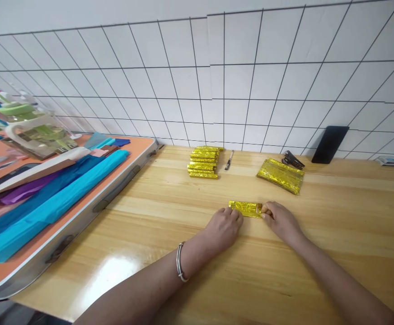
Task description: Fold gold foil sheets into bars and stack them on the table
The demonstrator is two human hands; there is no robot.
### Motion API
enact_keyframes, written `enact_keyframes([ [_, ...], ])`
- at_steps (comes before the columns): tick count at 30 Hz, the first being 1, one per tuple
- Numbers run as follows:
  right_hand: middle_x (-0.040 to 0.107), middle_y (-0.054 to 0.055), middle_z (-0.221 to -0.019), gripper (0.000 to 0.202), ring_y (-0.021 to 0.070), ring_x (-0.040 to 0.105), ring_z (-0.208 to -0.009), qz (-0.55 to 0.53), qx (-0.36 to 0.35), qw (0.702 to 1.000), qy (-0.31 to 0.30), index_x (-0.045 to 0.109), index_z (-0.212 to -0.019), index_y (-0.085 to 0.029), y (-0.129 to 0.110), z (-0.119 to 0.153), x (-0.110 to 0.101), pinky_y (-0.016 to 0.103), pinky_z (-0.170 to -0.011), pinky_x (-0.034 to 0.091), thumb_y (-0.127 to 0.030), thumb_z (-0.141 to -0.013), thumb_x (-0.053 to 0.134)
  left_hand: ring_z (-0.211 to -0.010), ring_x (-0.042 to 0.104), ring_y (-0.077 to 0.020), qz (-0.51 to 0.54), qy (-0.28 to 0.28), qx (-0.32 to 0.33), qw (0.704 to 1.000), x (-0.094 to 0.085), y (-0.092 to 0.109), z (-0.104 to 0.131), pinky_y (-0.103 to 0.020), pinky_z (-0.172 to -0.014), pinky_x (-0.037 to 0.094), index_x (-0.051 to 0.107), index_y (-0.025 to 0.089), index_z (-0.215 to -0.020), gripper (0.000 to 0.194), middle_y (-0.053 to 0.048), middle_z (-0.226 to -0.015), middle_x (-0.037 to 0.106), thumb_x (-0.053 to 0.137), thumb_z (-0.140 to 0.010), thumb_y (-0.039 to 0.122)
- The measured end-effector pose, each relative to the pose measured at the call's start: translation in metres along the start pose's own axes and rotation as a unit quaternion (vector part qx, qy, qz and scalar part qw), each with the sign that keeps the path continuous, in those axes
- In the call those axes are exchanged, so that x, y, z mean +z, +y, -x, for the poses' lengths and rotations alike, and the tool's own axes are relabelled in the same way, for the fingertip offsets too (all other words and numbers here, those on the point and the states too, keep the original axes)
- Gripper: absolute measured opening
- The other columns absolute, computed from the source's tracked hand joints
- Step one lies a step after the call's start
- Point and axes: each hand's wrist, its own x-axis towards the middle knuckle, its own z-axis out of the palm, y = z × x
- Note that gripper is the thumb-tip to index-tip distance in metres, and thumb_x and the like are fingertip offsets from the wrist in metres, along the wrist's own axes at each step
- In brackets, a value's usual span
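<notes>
Wooden table [170, 234] set against a white tiled wall [217, 67]. At far left, an orange board [0, 271] carrying long sheets of blue paper [48, 203], with purple sheets and a clear box beside them. Toward the wall, right of centre, a loose stack of gold foil sheets [280, 175]; left of it, a neat pile of folded gold strips [204, 161]. A black phone [330, 144] leans on the wall at right; a dark stapler [292, 159] lies just behind the foil stack, and a pen [229, 160] just right of the strip pile.

Centre, nearer the viewer: one folded gold strip [246, 208] flat on the table. The left hand [223, 228], bracelet [180, 262] on its wrist, presses fingertips on the strip's left end; the right hand [278, 219] pinches its right end. Both hands closed upon the strip.
</notes>
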Motion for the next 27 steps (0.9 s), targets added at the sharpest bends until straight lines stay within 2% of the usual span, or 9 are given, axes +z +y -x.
enact_keyframes([
  [3,0.061,0.006,-0.089,0.014,0.0194,0.053,-0.085,0.09,-0.045,0.994,0.046,0.059,-0.089,-0.019,-0.01,0.012,0.0,0.03,-0.075,0.039,-0.016,-0.083,0.046,-0.083,0.052,-0.0229,-0.004,0.005,-0.012,1.0,-0.002,0.007,0.002,-0.035,-0.071,0.042,0.051,0.011,-0.109,0.027,-0.013,-0.092,0.056,0.039,-0.085,0.019],
  [6,0.062,0.011,-0.105,0.029,0.0247,0.05,-0.1,0.185,-0.13,0.973,0.037,0.06,-0.107,-0.016,-0.022,0.025,0.002,0.036,-0.084,0.038,-0.008,-0.084,0.043,-0.087,0.052,-0.0241,-0.012,0.014,-0.022,1.0,-0.003,0.011,0.004,-0.036,-0.073,0.041,0.051,0.01,-0.112,0.032,-0.014,-0.094,0.056,0.032,-0.089,0.022],
  [9,0.057,0.013,-0.121,0.037,0.027,0.046,-0.113,0.216,-0.178,0.96,0.023,0.056,-0.118,-0.013,-0.03,0.035,0.01,0.04,-0.093,0.036,-0.008,-0.085,0.042,-0.09,0.051,-0.0251,-0.008,0.016,-0.023,1.0,-0.004,0.013,0.004,-0.037,-0.075,0.041,0.052,0.009,-0.112,0.035,-0.015,-0.097,0.056,0.03,-0.09,0.025],
  [15,0.047,0.013,-0.135,0.044,0.0243,0.041,-0.124,0.158,-0.174,0.972,0.025,0.048,-0.129,-0.012,-0.036,0.042,0.027,0.041,-0.104,0.03,-0.031,-0.09,0.041,-0.101,0.048,-0.0264,0.008,0.004,-0.032,0.999,-0.004,0.018,0.006,-0.039,-0.081,0.041,0.058,0.012,-0.104,0.034,-0.017,-0.11,0.053,0.031,-0.09,0.029],
  [18,0.04,0.013,-0.139,0.053,0.0245,0.035,-0.128,0.144,-0.185,0.972,0.007,0.039,-0.136,-0.013,-0.034,0.041,0.025,0.042,-0.104,0.03,-0.037,-0.089,0.041,-0.114,0.043,-0.0288,0.011,0.02,-0.048,0.999,0.001,0.019,0.011,-0.039,-0.087,0.04,0.056,0.012,-0.112,0.04,-0.018,-0.124,0.048,0.033,-0.09,0.035],
  [21,0.04,0.013,-0.139,0.056,0.0251,0.035,-0.129,0.149,-0.194,0.97,-0.008,0.035,-0.138,-0.014,-0.029,0.04,0.02,0.045,-0.105,0.029,-0.04,-0.089,0.041,-0.125,0.035,-0.0308,0.024,0.038,-0.063,0.997,0.008,0.017,0.019,-0.04,-0.092,0.037,0.044,0.008,-0.127,0.052,-0.019,-0.135,0.041,0.032,-0.09,0.042],
  [23,0.042,0.013,-0.138,0.055,0.0252,0.037,-0.127,0.156,-0.2,0.967,-0.01,0.036,-0.138,-0.014,-0.027,0.04,0.018,0.046,-0.105,0.027,-0.039,-0.089,0.04,-0.127,0.034,-0.03,0.041,0.042,-0.066,0.996,0.011,0.014,0.023,-0.04,-0.095,0.035,0.038,0.008,-0.132,0.057,-0.018,-0.137,0.04,0.033,-0.089,0.045],
  [27,0.045,0.015,-0.135,0.052,0.0262,0.04,-0.125,0.171,-0.193,0.966,0.0,0.044,-0.133,-0.011,-0.032,0.045,0.019,0.046,-0.105,0.027,-0.039,-0.089,0.041,-0.123,0.04,-0.0269,0.079,0.058,-0.066,0.993,0.008,0.003,0.022,-0.04,-0.098,0.032,0.041,0.012,-0.131,0.056,-0.014,-0.134,0.045,0.037,-0.088,0.049],
])
